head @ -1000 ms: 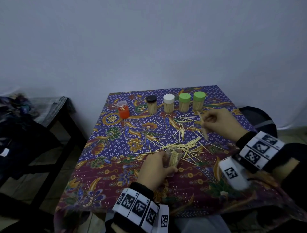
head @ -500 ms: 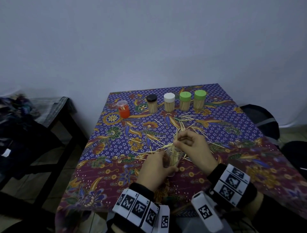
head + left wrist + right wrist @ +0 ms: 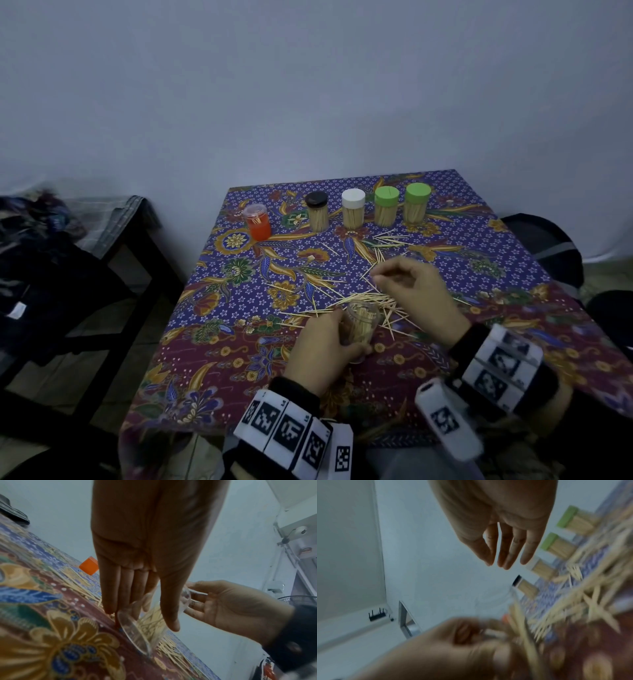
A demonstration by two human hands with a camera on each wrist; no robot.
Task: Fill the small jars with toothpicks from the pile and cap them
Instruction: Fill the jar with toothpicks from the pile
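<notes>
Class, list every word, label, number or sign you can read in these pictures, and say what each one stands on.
No readable text anywhere.
Left wristband: black-and-white square code markers; the tiny characters at their corners are too small to read.
Right wristband: the same kind of code markers, blurred.
Capped jars: no labels visible.
Tablecloth: floral pattern only.

worktop [image 3: 479, 240]: matt floral printed cloth | jar [image 3: 359, 323]: clear glossy plastic | toothpicks [image 3: 387, 240]: pale bare wood | caps [image 3: 386, 196]: smooth matt plastic | orange jar [image 3: 259, 226]: glossy translucent plastic
</notes>
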